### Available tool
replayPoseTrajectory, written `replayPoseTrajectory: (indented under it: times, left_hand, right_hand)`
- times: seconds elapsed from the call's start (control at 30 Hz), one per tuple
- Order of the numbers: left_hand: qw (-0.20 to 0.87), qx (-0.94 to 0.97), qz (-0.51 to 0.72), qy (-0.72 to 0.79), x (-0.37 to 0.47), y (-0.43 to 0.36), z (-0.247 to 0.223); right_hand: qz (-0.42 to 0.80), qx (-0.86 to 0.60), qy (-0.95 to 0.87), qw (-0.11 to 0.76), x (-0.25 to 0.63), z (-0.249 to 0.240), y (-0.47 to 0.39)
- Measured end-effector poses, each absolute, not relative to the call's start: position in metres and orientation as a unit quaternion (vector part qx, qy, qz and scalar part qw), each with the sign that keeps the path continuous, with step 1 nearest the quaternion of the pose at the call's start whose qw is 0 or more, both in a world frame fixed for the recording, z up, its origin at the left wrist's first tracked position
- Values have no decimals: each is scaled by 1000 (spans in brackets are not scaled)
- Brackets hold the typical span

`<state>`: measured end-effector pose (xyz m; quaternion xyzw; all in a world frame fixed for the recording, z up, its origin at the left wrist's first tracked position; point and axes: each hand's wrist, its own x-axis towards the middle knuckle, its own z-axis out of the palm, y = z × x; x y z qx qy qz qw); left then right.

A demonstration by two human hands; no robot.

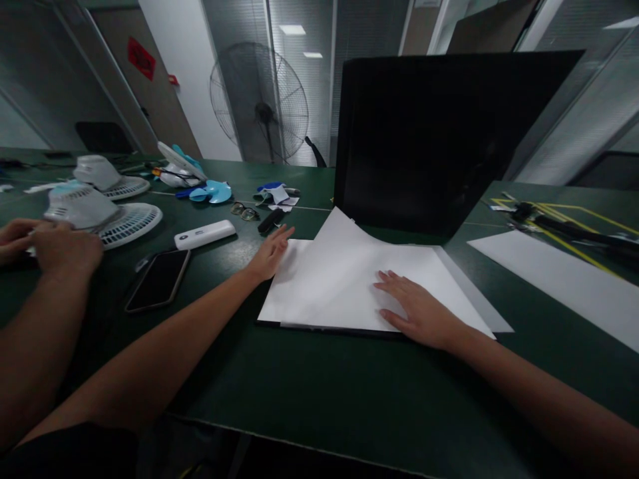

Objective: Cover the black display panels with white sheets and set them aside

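Spreading right hand (412,306) open over paper (332,286) on the worktop (299,386), near the black panel (419,146); holding left hand (271,255) open at its left edge; perhaps risking creases by pressing the raised corner (340,225).

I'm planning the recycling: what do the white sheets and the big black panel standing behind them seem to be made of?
White sheets: most likely paper, matte; they look thin, and the top one bends up at a corner.
Black panel: perhaps plastic or coated board, smooth with a faint sheen; too dark to settle.
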<state>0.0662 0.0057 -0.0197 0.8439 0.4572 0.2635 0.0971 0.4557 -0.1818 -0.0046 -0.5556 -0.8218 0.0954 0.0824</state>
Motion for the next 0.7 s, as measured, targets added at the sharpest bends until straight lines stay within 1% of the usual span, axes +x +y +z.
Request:
replayPoseTrajectory:
  times: [0.1, 0.23, 0.37, 0.5, 0.6, 0.7]
  left_hand:
    - [78, 868, 276, 407, 67, 3, -16]
    - [47, 908, 236, 344, 74, -5, -9]
    - [34, 912, 202, 354, 82, -18, -1]
    - [-7, 903, 196, 382, 83, -31, 13]
    - [-5, 937, 130, 325, 86, -42, 30]
    - [49, 971, 50, 229, 94, -50, 44]
  right_hand:
    - [90, -547, -829, 81, 457, -4, -182]
    - [98, -548, -828, 60, 455, 1, -181]
    - [88, -543, -834, 39, 452, 5, -181]
    - [79, -534, -839, 58, 452, 1, -181]
    - [86, -530, -841, 60, 453, -2, -180]
    - [107, -528, -841, 52, 453, 0, -180]
